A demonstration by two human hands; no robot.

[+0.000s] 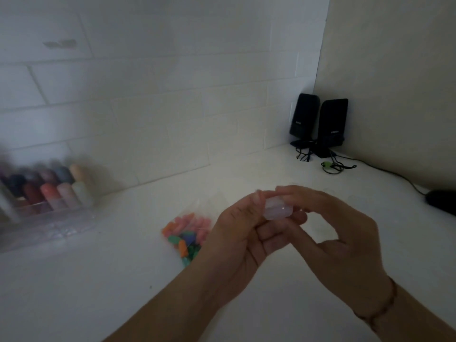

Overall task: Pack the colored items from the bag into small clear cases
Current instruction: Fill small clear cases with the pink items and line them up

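Left hand (240, 233) and right hand (345, 233) both pinched your small clear case (277, 209) above the counter (98, 280); bag (187, 236) of colored items lay just left, nearer your left hand.

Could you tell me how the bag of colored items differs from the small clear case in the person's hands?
The bag of colored items lies on the white counter, touched by neither hand; the small clear case is held above the counter between the left hand and the right hand. The bag shows orange, pink, green and blue pieces; nothing colored shows in the case, though blur hides detail. Both are see-through.
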